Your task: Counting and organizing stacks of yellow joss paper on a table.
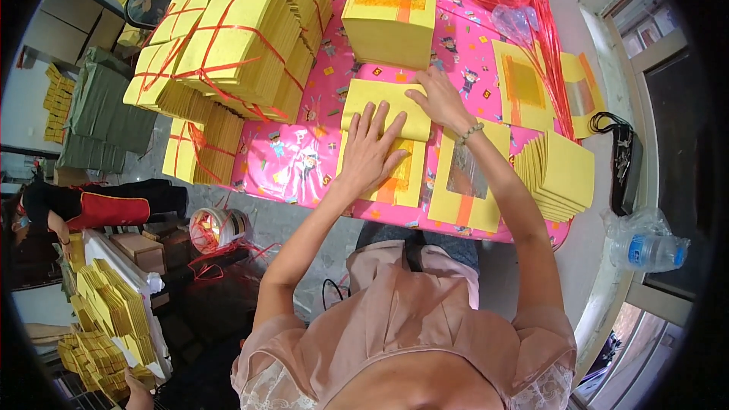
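Observation:
My left hand lies flat with its fingers spread on a folded yellow paper sheet. Under the fold, a yellow sheet with an orange-gold printed square shows at the near side. My right hand, with a beaded bracelet at the wrist, rests at the fold's far right corner, thumb apart from the bent fingers; nothing shows in its grasp. Just beyond it stands a tall block of yellow paper, topped by a gold-and-orange square. Beneath my right forearm lies a yellow sheet with a silver square.
Bundles of yellow paper tied with red strips are piled at the left of the pink tablecloth. A fanned stack sits at right, below red plastic strips. A plastic bottle is by the window. Another person's sleeve shows at left.

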### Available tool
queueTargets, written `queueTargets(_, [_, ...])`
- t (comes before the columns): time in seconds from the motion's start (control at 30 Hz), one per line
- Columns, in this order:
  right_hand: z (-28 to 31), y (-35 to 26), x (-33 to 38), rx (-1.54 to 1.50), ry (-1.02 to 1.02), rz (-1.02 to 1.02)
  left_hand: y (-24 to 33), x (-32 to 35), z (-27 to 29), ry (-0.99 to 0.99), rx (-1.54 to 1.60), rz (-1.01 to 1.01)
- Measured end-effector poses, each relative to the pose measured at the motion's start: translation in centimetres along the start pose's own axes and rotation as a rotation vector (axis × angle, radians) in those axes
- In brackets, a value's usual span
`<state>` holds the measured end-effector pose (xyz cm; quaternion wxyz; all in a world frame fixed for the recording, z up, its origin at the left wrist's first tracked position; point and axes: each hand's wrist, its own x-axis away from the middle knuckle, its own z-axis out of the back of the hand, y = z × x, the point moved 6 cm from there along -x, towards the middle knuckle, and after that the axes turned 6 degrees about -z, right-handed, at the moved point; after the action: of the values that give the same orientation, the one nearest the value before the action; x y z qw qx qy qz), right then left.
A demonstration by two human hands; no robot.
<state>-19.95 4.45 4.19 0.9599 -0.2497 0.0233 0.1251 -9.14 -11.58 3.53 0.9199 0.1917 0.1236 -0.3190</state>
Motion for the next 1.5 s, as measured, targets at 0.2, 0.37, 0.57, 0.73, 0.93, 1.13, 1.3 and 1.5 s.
queueTargets(0.2, [-0.8, -1.0, -1.7, -0.086, -0.047, 0.023, -0.1, -0.4, -0.3, -0.007, 0.001, 0.014])
queueTargets(0.37, [-2.2, -2.0, -2.3, -0.182, -0.114, 0.051, -0.2, -0.4, -0.4, -0.021, -0.004, 0.017])
queueTargets(0.57, [-2.4, -2.0, -2.2, -0.180, -0.111, 0.045, -0.1, -0.5, -0.5, -0.021, -0.005, 0.016])
queueTargets(0.73, [-2.6, -2.3, -2.4, -0.163, -0.157, 0.023, -0.3, -0.3, -0.6, -0.007, 0.003, 0.021])
queueTargets(0.93, [-3.1, -2.0, -2.5, -0.186, -0.095, 0.075, -0.2, -0.4, -0.6, 0.008, 0.022, 0.018])
queueTargets(1.13, [-3.4, -2.5, -2.1, -0.134, -0.193, 0.017, -0.3, -0.3, -0.6, 0.010, 0.022, 0.023])
queueTargets(1.3, [-3.5, -2.5, -2.1, -0.123, -0.175, 0.042, -0.2, -0.3, -0.6, 0.007, 0.012, 0.028])
queueTargets(1.5, [-2.6, -3.3, -0.8, -0.063, -0.095, 0.064, -0.3, -0.5, -0.9, 0.009, 0.030, 0.023])
